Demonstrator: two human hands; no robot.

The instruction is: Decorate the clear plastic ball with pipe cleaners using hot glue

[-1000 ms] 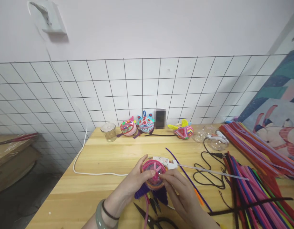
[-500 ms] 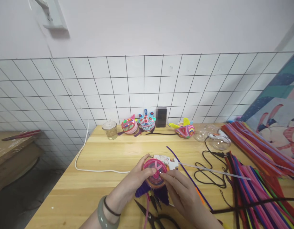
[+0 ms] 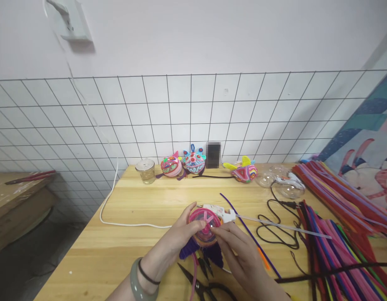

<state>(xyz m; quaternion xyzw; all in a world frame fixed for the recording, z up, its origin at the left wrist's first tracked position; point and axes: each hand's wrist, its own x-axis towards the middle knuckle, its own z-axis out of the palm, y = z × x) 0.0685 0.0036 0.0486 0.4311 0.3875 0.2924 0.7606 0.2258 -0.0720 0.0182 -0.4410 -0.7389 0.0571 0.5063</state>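
Observation:
A round ball wrapped in pink and orange pipe cleaners (image 3: pixel 204 225) is held above the wooden table (image 3: pixel 133 246) near its front middle. My left hand (image 3: pixel 172 244) grips its left side, thumb pressed on the top. My right hand (image 3: pixel 240 257) pinches a pink strand at the ball's centre with its fingertips. Purple fuzzy pieces (image 3: pixel 188 250) hang below the ball. A white glue gun (image 3: pixel 220 212) lies just behind it.
Black pliers (image 3: pixel 199 284) lie at the front edge. Heaps of coloured pipe cleaners (image 3: pixel 337 234) fill the right side, beside a black cord (image 3: pixel 275 221). Three finished decorated balls (image 3: pixel 193 164), a glass jar (image 3: pixel 145 170) and clear half-shells (image 3: pixel 281 184) stand by the wire grid.
Both hands keep holding the ball in nearly the same place; my right fingertips have shifted slightly on the centre strand. The view has moved a little.

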